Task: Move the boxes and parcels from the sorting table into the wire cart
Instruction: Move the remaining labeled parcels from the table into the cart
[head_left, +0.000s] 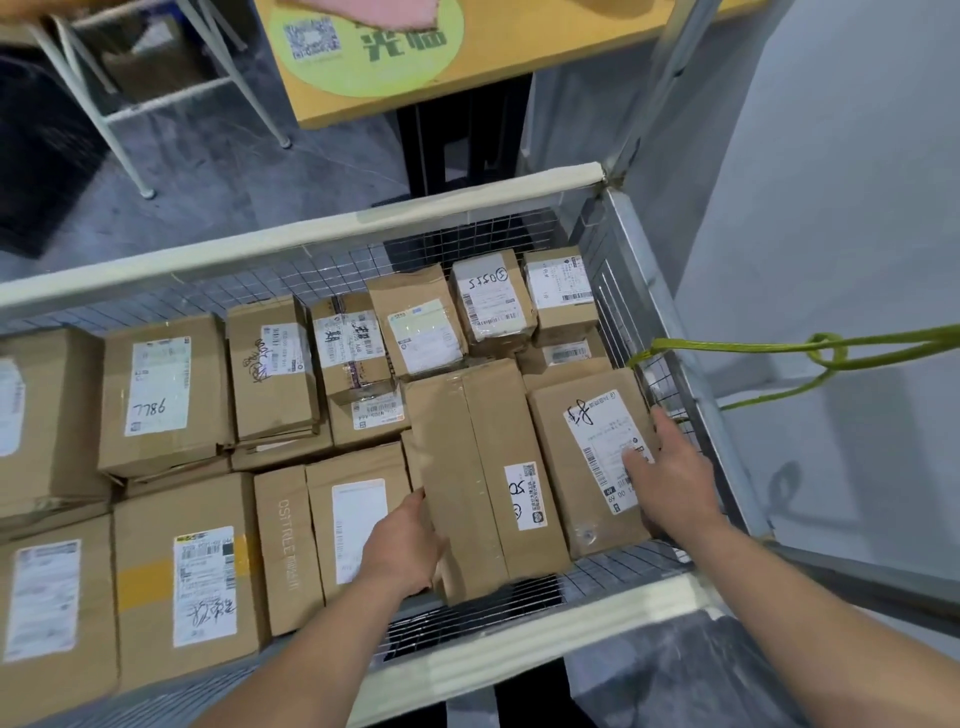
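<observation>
I look down into the wire cart, which holds several brown cardboard boxes with white labels. My left hand grips the near left edge of a long taped box standing in the cart's right half. Beside it on the right lies a labelled box against the cart's right mesh wall. My right hand rests flat on that box's label and right edge, fingers spread. The yellow sorting table is at the top of the view.
A green rope is tied to the cart's right wall and runs off to the right. A white metal stool frame stands at the top left. Grey floor lies to the right of the cart.
</observation>
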